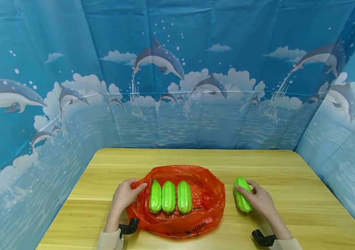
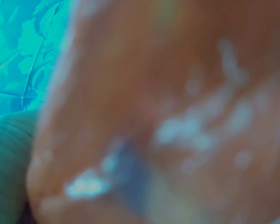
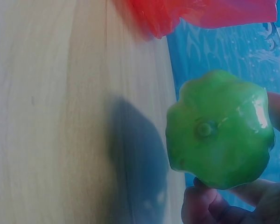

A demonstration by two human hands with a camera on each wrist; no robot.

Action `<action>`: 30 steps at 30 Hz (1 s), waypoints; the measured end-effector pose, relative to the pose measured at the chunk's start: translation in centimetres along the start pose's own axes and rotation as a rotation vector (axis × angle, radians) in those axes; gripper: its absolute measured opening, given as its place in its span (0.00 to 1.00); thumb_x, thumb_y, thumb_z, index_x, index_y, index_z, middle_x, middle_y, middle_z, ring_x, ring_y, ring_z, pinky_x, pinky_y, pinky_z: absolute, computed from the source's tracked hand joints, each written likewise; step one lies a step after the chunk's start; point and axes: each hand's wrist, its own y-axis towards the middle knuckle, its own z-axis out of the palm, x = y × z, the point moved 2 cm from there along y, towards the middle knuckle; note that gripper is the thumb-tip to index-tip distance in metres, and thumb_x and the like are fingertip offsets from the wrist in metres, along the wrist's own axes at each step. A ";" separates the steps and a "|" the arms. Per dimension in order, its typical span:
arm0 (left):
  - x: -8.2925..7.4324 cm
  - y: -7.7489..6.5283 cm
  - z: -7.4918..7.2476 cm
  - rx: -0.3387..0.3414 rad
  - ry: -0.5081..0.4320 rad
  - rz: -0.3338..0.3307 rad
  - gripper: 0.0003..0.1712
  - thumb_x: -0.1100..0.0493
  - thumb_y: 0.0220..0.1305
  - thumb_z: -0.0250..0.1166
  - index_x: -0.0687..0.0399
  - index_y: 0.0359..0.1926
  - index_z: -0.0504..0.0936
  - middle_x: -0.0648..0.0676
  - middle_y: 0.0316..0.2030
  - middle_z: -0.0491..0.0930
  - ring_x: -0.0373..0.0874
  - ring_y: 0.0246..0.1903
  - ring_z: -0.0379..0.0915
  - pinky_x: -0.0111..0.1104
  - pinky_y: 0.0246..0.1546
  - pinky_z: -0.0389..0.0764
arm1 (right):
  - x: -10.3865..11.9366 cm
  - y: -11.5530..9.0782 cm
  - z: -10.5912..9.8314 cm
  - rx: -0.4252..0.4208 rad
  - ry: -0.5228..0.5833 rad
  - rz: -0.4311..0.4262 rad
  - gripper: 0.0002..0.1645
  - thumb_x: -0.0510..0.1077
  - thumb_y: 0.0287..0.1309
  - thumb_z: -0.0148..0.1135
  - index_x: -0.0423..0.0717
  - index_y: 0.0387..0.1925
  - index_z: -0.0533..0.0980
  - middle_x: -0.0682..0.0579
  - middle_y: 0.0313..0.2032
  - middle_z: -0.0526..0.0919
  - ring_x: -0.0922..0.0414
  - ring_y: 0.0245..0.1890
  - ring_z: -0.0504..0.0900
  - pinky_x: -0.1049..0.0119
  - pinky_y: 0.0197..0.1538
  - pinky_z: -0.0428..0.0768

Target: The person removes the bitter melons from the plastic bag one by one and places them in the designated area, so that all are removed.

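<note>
A red plastic bag (image 1: 207, 218) lies spread open on the table, and three shiny green ridged gourds (image 1: 184, 197) sit side by side in it. At its left rim my left hand (image 1: 125, 195) pinches the plastic between thumb and fingers. To the right of the bag, my right hand (image 1: 260, 199) holds another green ridged gourd (image 1: 241, 194), thumb on the near side. In the right wrist view that gourd (image 3: 219, 133) shows its lobed end with a small round nub, apart from its shadow on the wood. Blurred red plastic (image 2: 144, 93) fills most of the left wrist view.
The table (image 1: 302, 194) has a light wood top with rounded far corners. Blue curtains (image 1: 196, 128) with printed dolphins hang behind it and along both sides. A black wrist mount (image 1: 128, 226) is on the left wrist, another (image 1: 263, 239) on the right.
</note>
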 end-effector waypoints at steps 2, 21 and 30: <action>0.0 0.0 0.0 0.000 0.001 0.000 0.23 0.43 0.58 0.67 0.52 0.21 0.69 0.47 0.14 0.60 0.41 0.16 0.59 0.33 0.21 0.58 | 0.0 0.0 0.0 0.005 -0.002 0.004 0.50 0.71 0.57 0.54 0.36 0.65 0.61 0.46 0.34 0.78 0.54 0.27 0.74 0.62 0.27 0.70; -0.1 -0.2 -0.2 0.013 -0.019 -0.025 0.19 0.44 0.58 0.67 0.52 0.24 0.73 0.48 0.13 0.63 0.42 0.15 0.63 0.33 0.21 0.61 | -0.6 0.1 0.4 0.014 -0.035 0.011 0.51 0.71 0.56 0.55 0.34 0.63 0.62 0.43 0.37 0.78 0.53 0.31 0.75 0.61 0.29 0.71; -0.1 -0.1 -0.2 0.010 -0.016 -0.019 0.21 0.44 0.58 0.67 0.52 0.23 0.71 0.48 0.13 0.61 0.42 0.15 0.61 0.33 0.20 0.60 | -0.8 0.1 0.5 0.015 -0.036 0.010 0.51 0.71 0.56 0.55 0.34 0.63 0.63 0.43 0.37 0.79 0.53 0.31 0.76 0.61 0.30 0.72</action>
